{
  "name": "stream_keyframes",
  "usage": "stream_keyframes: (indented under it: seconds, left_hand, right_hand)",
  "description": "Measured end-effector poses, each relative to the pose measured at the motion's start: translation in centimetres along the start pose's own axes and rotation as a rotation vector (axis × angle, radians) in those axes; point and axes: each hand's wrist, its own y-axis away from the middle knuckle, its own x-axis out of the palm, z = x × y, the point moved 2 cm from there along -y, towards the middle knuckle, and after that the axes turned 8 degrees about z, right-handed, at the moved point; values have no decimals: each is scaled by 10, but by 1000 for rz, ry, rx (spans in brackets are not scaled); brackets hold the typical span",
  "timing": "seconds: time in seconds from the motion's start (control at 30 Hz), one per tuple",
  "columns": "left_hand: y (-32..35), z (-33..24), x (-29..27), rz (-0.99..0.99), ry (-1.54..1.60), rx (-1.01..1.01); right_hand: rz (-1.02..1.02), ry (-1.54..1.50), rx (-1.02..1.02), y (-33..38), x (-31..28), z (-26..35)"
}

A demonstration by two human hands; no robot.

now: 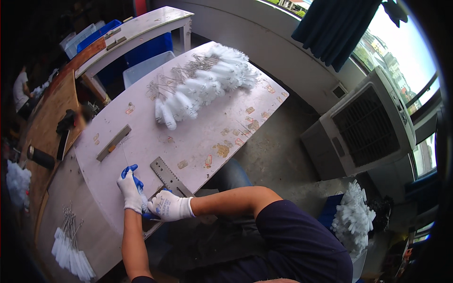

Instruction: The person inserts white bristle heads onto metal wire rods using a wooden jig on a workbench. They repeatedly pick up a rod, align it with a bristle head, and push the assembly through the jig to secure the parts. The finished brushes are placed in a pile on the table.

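My left hand (129, 189), in a white glove with blue-coated fingers, is closed near the table's front edge. A thin wire (124, 154) appears to run up from its fingertips toward a metal bar (113, 143) fixed on the table. Close beside it, my right hand (171, 206) in a matching glove is curled shut, its fingers turned toward the left hand. What lies in its grip is hidden. Just beyond the right hand sits a perforated metal plate (166, 174). Farther up the table lies a large pile of white bristle brushes (203, 87) with twisted wire handles.
More brushes (71, 254) lie at lower left on a brown surface. Another heap of white brushes (354, 217) stands in a container at right. A black cylinder (41, 157) lies at left. An air cooler (363, 125) stands by the window. A person (22, 89) is far left.
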Motion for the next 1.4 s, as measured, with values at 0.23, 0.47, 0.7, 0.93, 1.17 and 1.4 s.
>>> stream_keyframes:
  seconds: [0.23, 0.47, 0.7, 0.93, 1.17, 1.4]
  left_hand:
    - [46, 13, -89, -171, -221, 183]
    - [144, 12, -257, -791, -1019, 493]
    - [158, 0, -404, -960, -1741, 209]
    - [128, -10, -440, -759, -1855, -103]
    - [132, -12, -481, -682, -2120, -120]
    - [122, -79, -388, -712, -1811, 276]
  right_hand:
    - [121, 73, 200, -15, -21, 12]
    - [-100, 172, 85, -5, 14, 8]
    - [-258, -32, -16, 1, 13, -4]
    - [-311, -129, 7, 4, 16, -16]
    - [-309, -144, 12, -2, 15, -3]
    - [-274, -111, 84, 4, 8, -8]
